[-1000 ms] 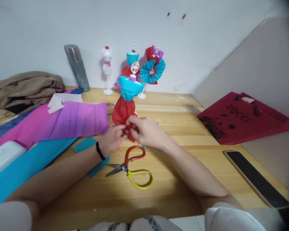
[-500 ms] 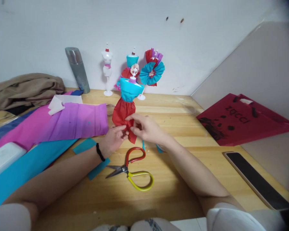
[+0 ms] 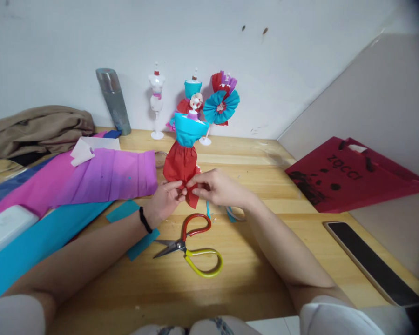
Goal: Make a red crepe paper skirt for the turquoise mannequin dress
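Observation:
A small dress form (image 3: 194, 103) stands in front of me, dressed in a turquoise crepe-paper top (image 3: 189, 131) and a red crepe-paper skirt (image 3: 177, 163). My left hand (image 3: 165, 200), a black band on its wrist, pinches the skirt's lower part from the left. From the right, my right hand (image 3: 218, 188) grips the red paper between thumb and fingers. A pointed end of red paper hangs below the fingertips. Just nearer to me lie scissors (image 3: 179, 245) with one red and one yellow handle, their blades apart. The form's base is hidden.
Behind stand a bare white dress form (image 3: 157, 100) and two dressed ones. Purple crepe paper (image 3: 108, 179), turquoise sheets (image 3: 56, 237) and a brown cloth (image 3: 42, 130) lie left, near a grey bottle (image 3: 115, 102). To the right are a red paper bag (image 3: 352, 177) and a phone (image 3: 370, 260).
My right hand has shifted slightly down, its fingers closing nearer the left fingertips on the red skirt. My left hand stays almost where it was.

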The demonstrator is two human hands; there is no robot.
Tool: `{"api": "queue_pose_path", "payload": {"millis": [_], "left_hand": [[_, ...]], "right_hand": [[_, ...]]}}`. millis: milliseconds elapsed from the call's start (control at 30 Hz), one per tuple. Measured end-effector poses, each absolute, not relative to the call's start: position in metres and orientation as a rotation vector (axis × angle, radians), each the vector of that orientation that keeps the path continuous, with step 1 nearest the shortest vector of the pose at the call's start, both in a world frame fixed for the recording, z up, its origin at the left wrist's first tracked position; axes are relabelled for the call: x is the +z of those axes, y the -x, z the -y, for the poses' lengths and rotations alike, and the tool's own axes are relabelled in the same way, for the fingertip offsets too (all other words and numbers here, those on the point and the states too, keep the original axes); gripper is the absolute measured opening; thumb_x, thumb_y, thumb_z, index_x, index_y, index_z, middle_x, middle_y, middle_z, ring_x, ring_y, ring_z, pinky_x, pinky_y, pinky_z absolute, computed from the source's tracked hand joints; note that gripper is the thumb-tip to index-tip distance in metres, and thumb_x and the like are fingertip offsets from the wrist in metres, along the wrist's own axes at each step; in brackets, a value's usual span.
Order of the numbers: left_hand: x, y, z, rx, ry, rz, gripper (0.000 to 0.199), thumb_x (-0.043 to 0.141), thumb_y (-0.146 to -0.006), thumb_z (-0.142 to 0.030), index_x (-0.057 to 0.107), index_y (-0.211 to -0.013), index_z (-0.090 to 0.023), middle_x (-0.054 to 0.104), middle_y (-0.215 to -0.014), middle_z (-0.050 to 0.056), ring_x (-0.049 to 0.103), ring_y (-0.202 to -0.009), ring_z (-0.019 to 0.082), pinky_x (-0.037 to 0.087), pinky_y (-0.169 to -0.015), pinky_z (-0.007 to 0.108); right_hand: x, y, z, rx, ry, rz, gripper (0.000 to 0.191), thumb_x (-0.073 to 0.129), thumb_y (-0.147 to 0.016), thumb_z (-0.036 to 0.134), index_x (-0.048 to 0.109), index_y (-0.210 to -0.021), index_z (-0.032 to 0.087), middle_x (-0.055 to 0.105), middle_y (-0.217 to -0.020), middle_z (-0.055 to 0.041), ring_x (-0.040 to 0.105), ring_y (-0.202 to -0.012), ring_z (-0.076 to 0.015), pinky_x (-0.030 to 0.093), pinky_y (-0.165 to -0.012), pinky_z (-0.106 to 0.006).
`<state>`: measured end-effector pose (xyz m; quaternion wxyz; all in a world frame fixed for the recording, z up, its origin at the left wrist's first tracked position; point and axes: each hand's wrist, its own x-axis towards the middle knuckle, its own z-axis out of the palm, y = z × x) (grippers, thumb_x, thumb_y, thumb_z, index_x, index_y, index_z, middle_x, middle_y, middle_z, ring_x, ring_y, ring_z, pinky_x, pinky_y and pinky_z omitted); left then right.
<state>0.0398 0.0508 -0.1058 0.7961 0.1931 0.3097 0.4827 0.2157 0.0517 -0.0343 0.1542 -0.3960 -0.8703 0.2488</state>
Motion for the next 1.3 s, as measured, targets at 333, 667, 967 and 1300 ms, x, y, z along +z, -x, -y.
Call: {"api": "queue_pose_path", "payload": {"millis": [333, 667, 967, 1300], "left_hand": [[-0.113, -0.038, -0.050, 1.040, -0.452, -0.661, 0.014, 0.077, -0.070, -0.014, 0.063, -0.068, -0.016, 0.066, -0.069, 0.001, 0.058, -0.060, 0.011, 0.039, -0.055, 0.025], [-0.115, -0.041, -0.047, 1.104, -0.562, -0.720, 0.025, 0.088, -0.070, -0.021, 0.064, -0.069, -0.016, 0.065, -0.062, -0.002, 0.059, -0.056, 0.010, 0.038, -0.052, 0.023], [-0.122, -0.039, -0.051, 1.078, -0.578, -0.730, 0.026, 0.089, -0.063, -0.019, 0.064, -0.067, -0.015, 0.062, -0.060, -0.001, 0.058, -0.056, 0.011, 0.036, -0.051, 0.023], [-0.121, -0.035, -0.047, 1.106, -0.553, -0.671, 0.026, 0.087, -0.064, -0.019, 0.062, -0.071, -0.016, 0.066, -0.068, -0.001, 0.061, -0.058, 0.011, 0.037, -0.050, 0.023]], "right_hand": [[-0.031, -0.218, -0.054, 0.775, 1.131, 2.576, 0.015, 0.061, -0.086, 0.015, 0.068, -0.073, 0.016, 0.061, -0.064, 0.0016, 0.047, -0.057, -0.0099, 0.032, -0.059, -0.024], [-0.034, -0.222, -0.061, 0.607, 1.306, 2.241, 0.037, 0.057, -0.090, 0.032, 0.042, -0.058, 0.021, 0.042, -0.054, 0.0054, 0.036, -0.053, -0.0097, 0.028, -0.059, -0.026], [-0.039, -0.219, -0.064, 0.540, 1.374, 2.301, 0.036, 0.060, -0.090, 0.027, 0.045, -0.059, 0.020, 0.042, -0.054, 0.0058, 0.035, -0.053, -0.0098, 0.026, -0.060, -0.026], [-0.040, -0.218, -0.065, 0.474, 1.384, 2.329, 0.037, 0.062, -0.090, 0.022, 0.048, -0.057, 0.019, 0.045, -0.053, 0.0058, 0.034, -0.051, -0.0093, 0.025, -0.058, -0.025]]}}
